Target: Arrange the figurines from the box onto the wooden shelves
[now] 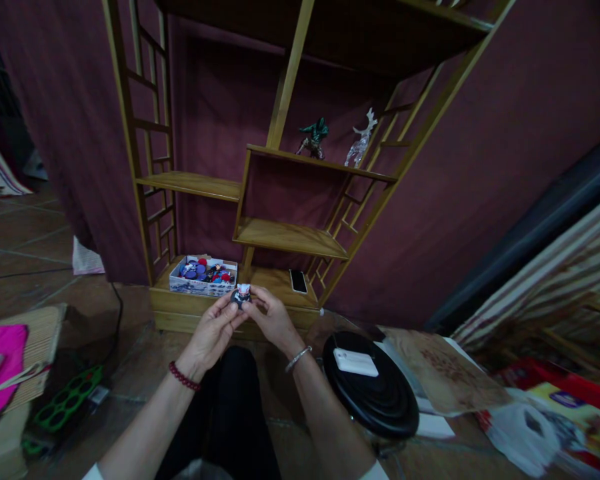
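Between my two hands is a small figurine (242,293) with a white top and a dark round base. My left hand (219,328) grips it from the left, fingers and thumb pressed to its base. On the other side my right hand (271,320) pinches it with thumb and fingertips. Just behind my left hand, an open box (203,287) stands on the bottom shelf and holds several small blue, red and dark pieces. A phone (298,281) lies on the same shelf, to the right of my hands.
The wooden shelf unit (290,235) rises ahead, with a green figure (314,138) and a clear deer ornament (362,138) on an upper board. At right, a black round stool (375,400) carries a white object (356,363). A green power strip (70,400) lies at lower left.
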`<state>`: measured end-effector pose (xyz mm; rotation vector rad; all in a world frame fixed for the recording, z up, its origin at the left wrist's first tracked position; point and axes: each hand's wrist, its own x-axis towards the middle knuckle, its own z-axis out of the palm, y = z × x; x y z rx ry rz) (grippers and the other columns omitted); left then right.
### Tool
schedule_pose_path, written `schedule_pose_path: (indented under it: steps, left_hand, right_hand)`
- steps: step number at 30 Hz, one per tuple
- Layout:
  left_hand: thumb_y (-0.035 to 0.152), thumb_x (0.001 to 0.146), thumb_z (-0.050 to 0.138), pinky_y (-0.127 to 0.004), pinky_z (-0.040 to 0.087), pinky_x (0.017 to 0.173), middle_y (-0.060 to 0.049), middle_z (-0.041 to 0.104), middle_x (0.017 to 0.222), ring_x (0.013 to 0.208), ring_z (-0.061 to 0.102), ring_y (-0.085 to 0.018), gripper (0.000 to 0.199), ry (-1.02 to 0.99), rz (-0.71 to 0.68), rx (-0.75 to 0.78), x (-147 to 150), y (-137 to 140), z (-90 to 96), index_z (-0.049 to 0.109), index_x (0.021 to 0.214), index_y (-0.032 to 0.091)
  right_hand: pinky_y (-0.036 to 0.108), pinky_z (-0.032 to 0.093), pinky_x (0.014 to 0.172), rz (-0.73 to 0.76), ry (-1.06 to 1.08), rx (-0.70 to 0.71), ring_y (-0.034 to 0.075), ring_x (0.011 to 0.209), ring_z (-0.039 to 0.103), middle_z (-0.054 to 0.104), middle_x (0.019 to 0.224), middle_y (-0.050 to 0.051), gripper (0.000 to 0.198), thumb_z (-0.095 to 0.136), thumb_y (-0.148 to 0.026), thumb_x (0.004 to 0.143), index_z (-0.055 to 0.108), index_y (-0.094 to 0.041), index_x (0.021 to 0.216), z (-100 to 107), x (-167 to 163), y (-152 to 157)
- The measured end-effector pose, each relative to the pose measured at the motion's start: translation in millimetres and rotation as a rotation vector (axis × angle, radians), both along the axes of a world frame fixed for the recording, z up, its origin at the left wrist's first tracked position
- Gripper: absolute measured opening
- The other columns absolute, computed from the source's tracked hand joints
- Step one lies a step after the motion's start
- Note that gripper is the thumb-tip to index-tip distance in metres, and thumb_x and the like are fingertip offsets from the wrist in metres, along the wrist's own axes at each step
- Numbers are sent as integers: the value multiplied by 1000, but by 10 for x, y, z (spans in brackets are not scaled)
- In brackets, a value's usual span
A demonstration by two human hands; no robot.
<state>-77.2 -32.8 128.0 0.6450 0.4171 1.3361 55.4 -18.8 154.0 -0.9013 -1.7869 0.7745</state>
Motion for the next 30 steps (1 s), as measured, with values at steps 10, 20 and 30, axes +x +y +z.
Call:
schedule_pose_path:
  steps: [10, 20, 30]
  left_hand:
    - [13, 69, 65, -28, 43, 90, -5, 63, 104, 94, 59, -15, 26, 27, 26, 10, 52, -73, 106, 63, 94, 16]
    - [12, 67, 67, -26, 49, 81, -4, 66, 94, 84, 61, -13, 33, 111, 32, -18, 173, -131, 186, 59, 99, 17]
    - [13, 65, 68, -19, 51, 68, -2, 65, 83, 73, 60, -9, 30, 284, 32, 3, 275, 83, 163, 60, 94, 15]
  right_hand:
    - [29, 45, 87, 10, 21, 10, 16, 98, 55, 58, 107, 5, 34, 59, -25, 74, 57, -20, 107, 20, 56, -56]
    - [29, 47, 82, -59, -20, 79, 15, 89, 57, 61, 98, 4, 33, 63, -24, 71, 60, -20, 103, 97, 199, -151]
    - [29, 47, 81, -139, -25, 40, 16, 91, 57, 61, 101, 4, 39, 65, -27, 68, 59, -20, 106, 21, 372, -10]
